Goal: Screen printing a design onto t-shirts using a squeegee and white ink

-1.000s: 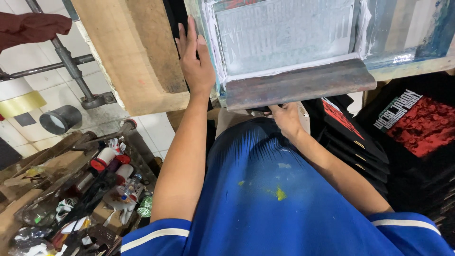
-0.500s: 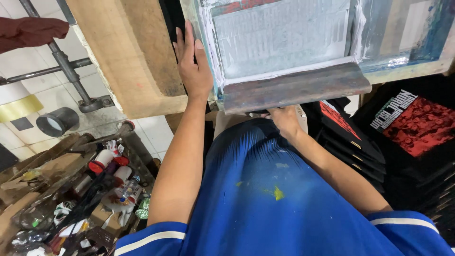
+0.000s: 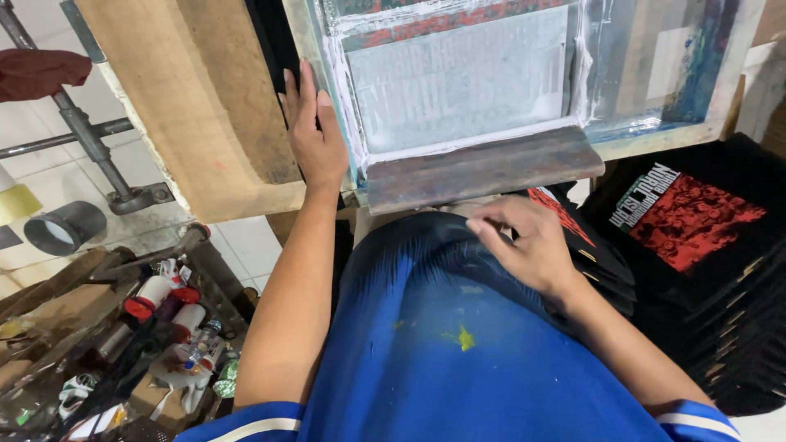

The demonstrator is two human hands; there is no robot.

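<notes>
Head view: A person in a blue shirt (image 3: 458,360) stands at a screen-printing frame (image 3: 491,82), seen from above. The frame's far edge is cut off by the top of the picture, and its right corner runs out of view, so its full outline cannot be made out. The mesh carries a pale rectangular patch edged with white and red ink; the design on it is too faint to read. A dark squeegee (image 3: 483,168) lies along the frame's near edge, its long axis running left to right and rising slightly toward the right, its blade side facing the person.

The left hand (image 3: 311,135) lies flat against the frame's left rail, fingers straight and close together, pointing away from the body; the palm is hidden beneath it. The right hand (image 3: 528,241) hovers just below the squeegee over the shirt front, fingers loosely curled and thumb near the forefinger; whether it pinches anything cannot be told.

A wooden platen (image 3: 180,106) slants at the left, partly covered by black cloth. At right, a stack of black printed T-shirts (image 3: 696,221) shows a red design. Below left, a cluttered shelf of bottles (image 3: 164,303) is too jumbled to sort out.
</notes>
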